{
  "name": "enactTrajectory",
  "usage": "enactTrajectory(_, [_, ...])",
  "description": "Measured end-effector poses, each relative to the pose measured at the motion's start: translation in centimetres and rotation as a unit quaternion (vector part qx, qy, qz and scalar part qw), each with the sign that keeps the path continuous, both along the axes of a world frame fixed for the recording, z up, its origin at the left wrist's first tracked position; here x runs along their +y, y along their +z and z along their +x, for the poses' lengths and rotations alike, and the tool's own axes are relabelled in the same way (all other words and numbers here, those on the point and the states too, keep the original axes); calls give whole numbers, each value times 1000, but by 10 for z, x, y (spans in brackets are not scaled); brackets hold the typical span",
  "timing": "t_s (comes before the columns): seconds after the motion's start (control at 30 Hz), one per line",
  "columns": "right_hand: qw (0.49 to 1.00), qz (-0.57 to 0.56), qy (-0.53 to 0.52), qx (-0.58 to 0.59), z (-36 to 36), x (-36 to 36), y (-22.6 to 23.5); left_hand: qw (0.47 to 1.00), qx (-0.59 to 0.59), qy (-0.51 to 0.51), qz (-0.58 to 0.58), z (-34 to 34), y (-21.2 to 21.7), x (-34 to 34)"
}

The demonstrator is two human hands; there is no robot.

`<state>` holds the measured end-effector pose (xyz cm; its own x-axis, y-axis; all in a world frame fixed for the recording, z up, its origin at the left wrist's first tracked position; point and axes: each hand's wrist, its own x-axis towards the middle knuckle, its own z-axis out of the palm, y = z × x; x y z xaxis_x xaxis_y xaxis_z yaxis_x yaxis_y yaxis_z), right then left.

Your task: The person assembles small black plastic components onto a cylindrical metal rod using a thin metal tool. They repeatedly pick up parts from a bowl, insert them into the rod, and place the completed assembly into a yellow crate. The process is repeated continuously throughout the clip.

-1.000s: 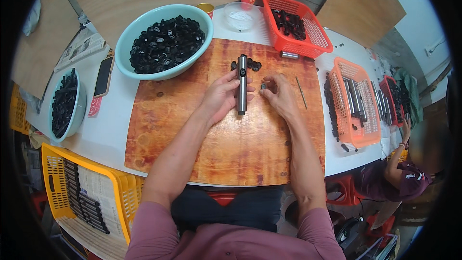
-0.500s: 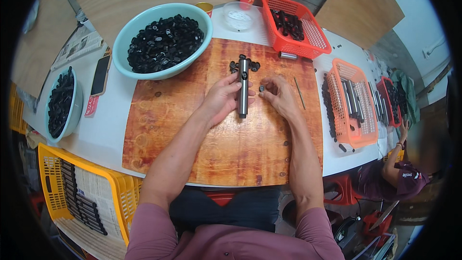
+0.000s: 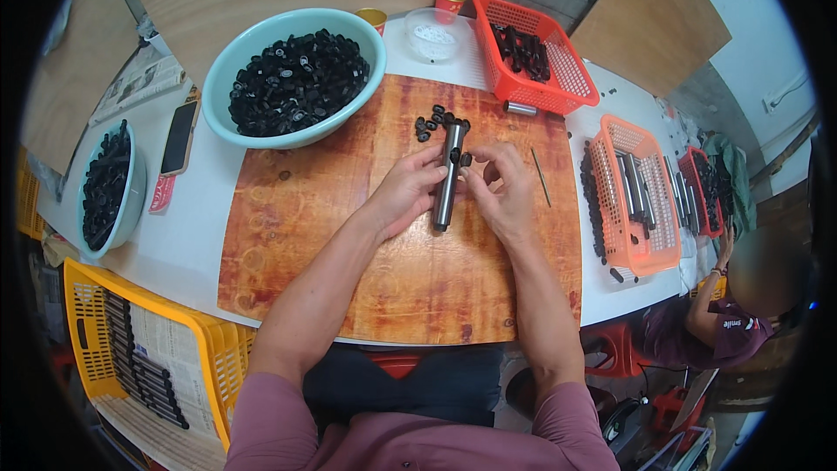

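One silver tube (image 3: 447, 190) is grasped by the left hand (image 3: 405, 192) over the board (image 3: 305, 244), its far end near loose black pieces (image 3: 425, 129), while the right hand (image 3: 500, 189) pinches a dark plug (image 3: 466, 159) between thumb and finger beside the tube, left of a thin rod (image 3: 541, 178).

One head-worn fisheye camera looks down, from nearby, onto the wooden board (image 3: 296, 209).
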<state>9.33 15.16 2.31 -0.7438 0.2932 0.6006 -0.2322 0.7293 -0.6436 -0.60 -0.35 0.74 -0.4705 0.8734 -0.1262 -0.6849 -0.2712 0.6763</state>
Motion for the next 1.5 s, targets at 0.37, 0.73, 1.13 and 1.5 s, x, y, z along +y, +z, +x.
enactTrajectory(0.37, [999, 50, -11, -9, 2, -8, 3, 999, 43, -5, 2, 4, 2, -1])
enactTrajectory(0.73, [994, 103, -3, 21, -6, -15, -8, 999, 44, 27, -8, 6, -3, 3])
enactTrajectory(1.13, [906, -408, 80, -77, -6, -8, -9, 994, 45, -74, -64, 7, 2, -4])
enactTrajectory(1.5, [870, -465, 143, -86, -4, -6, -5, 994, 50, -66, -74, 9, 2, -6])
